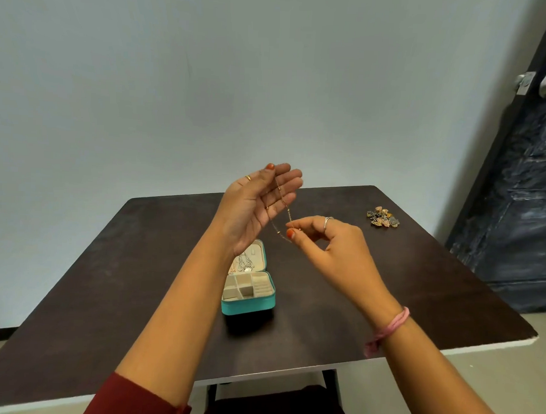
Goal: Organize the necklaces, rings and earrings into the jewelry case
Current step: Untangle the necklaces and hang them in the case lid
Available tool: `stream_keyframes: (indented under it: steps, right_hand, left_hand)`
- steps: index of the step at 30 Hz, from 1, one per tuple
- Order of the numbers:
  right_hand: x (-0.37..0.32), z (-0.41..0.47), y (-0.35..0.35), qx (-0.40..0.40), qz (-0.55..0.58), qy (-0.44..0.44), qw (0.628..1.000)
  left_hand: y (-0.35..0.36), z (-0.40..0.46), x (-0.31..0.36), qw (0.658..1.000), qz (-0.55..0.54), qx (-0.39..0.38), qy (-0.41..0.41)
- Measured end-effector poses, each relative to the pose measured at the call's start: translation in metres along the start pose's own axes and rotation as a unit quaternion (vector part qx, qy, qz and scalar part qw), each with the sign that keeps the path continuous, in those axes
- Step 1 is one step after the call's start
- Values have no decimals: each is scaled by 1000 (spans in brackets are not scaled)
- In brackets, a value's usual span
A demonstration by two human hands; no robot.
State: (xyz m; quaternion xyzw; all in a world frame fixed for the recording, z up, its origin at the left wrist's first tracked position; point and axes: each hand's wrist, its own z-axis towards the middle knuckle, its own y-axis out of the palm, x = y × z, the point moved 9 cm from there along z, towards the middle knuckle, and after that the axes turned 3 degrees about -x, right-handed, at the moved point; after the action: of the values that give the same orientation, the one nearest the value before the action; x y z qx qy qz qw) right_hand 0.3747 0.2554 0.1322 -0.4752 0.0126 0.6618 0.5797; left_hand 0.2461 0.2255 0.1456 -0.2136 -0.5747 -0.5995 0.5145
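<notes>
While the left hand is raised palm-up above a dark table, thumb and fingertip pinching the top of a thin beaded necklace, the right hand pinches its lower end between thumb and forefinger. An open teal jewelry case sits below them; a small heap of earrings lies well apart at right.

Left hand: raised palm-up above table, pinching top of necklace
Right hand: pinching lower end of necklace
Jewelry case: teal, open on dark table, chains in lid
Jewelry pile: far right of table, well apart from case
</notes>
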Motion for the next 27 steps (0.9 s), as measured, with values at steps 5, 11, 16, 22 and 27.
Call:
stream_keyframes:
  steps: [5,11,16,22,27]
  right_hand:
    - [-17,7,-6,-50,-149,-20,987]
    - [-9,17,-14,-97,22,37,994]
    - [-4,23,-14,-132,186,51,972]
    - [-5,27,-7,-172,173,41,969]
    - [-6,34,-11,-172,99,2,980]
  left_hand:
    - [1,-5,-7,985,167,-21,-37]
    - [10,-10,-18,956,277,-64,-77]
    - [14,-12,-28,947,289,-91,-104]
    - [15,-17,-39,948,276,-94,-128]
    - [5,-23,-54,967,193,-57,-158]
